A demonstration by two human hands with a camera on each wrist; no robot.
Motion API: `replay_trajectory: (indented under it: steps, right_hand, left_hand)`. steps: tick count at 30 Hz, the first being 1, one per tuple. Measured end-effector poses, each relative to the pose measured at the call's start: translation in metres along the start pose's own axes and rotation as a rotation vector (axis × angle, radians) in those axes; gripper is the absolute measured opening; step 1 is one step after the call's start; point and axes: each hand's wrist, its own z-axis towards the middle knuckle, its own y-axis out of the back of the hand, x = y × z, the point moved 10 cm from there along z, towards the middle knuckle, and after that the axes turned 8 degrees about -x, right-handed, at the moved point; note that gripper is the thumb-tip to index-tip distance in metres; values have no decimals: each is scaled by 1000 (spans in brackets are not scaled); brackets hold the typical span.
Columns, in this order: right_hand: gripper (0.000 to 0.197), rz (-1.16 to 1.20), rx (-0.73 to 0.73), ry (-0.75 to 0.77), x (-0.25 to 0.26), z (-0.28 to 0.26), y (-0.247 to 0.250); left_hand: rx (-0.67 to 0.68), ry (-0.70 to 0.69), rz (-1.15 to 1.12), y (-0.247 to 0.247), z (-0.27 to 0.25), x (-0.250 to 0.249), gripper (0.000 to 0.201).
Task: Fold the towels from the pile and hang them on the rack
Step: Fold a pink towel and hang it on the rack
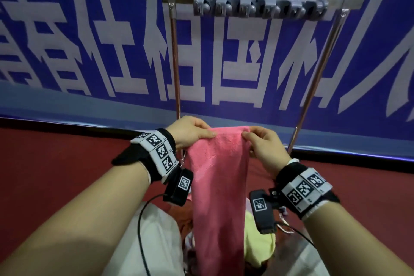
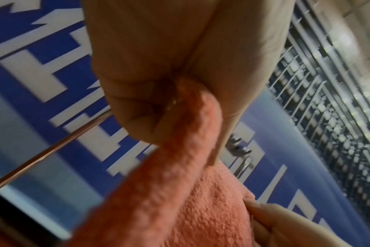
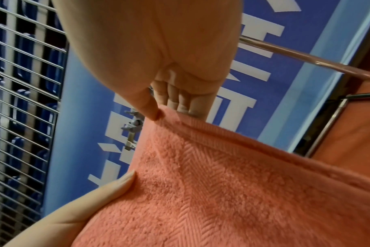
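Observation:
A pink towel (image 1: 218, 181) hangs lengthwise in front of me, folded into a narrow strip. My left hand (image 1: 192, 132) pinches its top left corner, thumb on the near face. My right hand (image 1: 262, 141) pinches the top right corner the same way. In the left wrist view the towel (image 2: 180, 192) runs up into my curled fingers (image 2: 146, 103). The right wrist view shows my thumb and fingers (image 3: 173, 102) clamped on the towel's hem (image 3: 211, 130). The metal rack (image 1: 264, 8) stands beyond the towel, its top bar well above my hands. More towels, among them a yellow one (image 1: 257, 240), lie in a pile below.
The rack's two upright poles (image 1: 175, 67) rise either side of the towel; a grey hook strip (image 1: 259, 8) is fixed on the top bar. A blue banner (image 1: 89, 40) with white characters covers the wall behind. The floor is dark red. A white bag or cloth (image 1: 154, 242) lies by the pile.

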Motion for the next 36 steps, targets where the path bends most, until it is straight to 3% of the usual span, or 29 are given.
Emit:
replay_trajectory:
  steps: [9, 15, 19, 22, 29, 36]
  right_hand:
    - [26, -65, 95, -92, -105, 11, -31]
    - [25, -140, 177, -78, -152, 15, -43]
    - [12, -248, 232, -61, -180, 14, -49]
    - [11, -377, 268, 11, -182, 13, -57]
    - [9, -403, 241, 117, -173, 17, -57]
    - [13, -369, 244, 89, -178, 21, -59]
  left_hand:
    - [-35, 258, -354, -75, 25, 93, 11]
    - [-78, 325, -517, -103, 43, 127, 20]
    - [-95, 346, -541, -117, 48, 144, 16]
    - [-91, 348, -529, -125, 52, 151, 29]
    - [-175, 352, -511, -127, 62, 161, 18]
    - [-241, 318, -464, -122, 69, 164, 18]
